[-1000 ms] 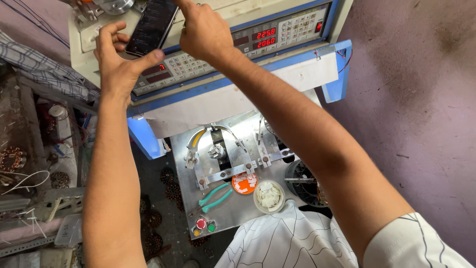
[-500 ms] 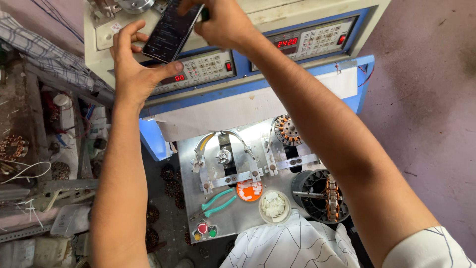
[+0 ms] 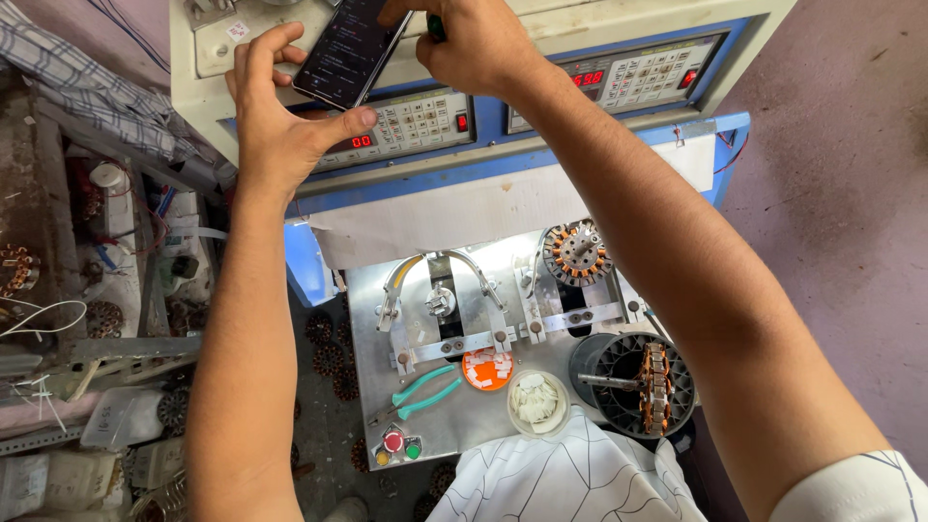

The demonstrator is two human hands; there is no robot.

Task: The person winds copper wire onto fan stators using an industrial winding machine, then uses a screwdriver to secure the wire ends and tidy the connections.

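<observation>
Head view: compared with the frame a second ago, the whole bench sits lower and farther right in my sight, so my head has tipped up toward the control cabinet [image 3: 619, 169] while my arms stayed raised. My left hand [image 3: 275, 126] has the dark phone [image 3: 350, 50] propped against it; thumb pressed under the lower corner, fingers spread wide behind the case, a loose cradle and not a clamp. My right hand [image 3: 478, 43] is curled over the phone's top edge, fingers bent and close together; something small and dark green shows at the knuckles, but I cannot tell what it is or whether it is truly pinched. The phone has swung from nearly flat against the panel to tilted with its lit screen facing me, just above the left keypad [image 3: 418, 118] and its red readout [image 3: 362, 142]. Judgement: attention is on the screen, not on the winding fixtures. Down on the steel plate [image 3: 372, 319], nothing has been disturbed: teal-handled pliers [image 3: 422, 391], orange dish [image 3: 487, 368], white cup [image 3: 537, 401], wound stator [image 3: 576, 253] on its spindle, black drum [image 3: 628, 382] all lie as before, well apart from both hands.
</observation>
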